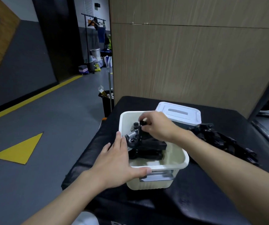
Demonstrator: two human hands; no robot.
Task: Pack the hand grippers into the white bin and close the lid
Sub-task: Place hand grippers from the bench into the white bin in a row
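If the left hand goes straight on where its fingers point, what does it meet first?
Likely nothing: the left hand would slide along the white bin's left rim toward its far corner. Depth unclear.

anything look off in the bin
Yes: one gripper stands upright in the bin, pinched at its top by the right hand, while the other grippers lie flat. Left so, it might block the lid.
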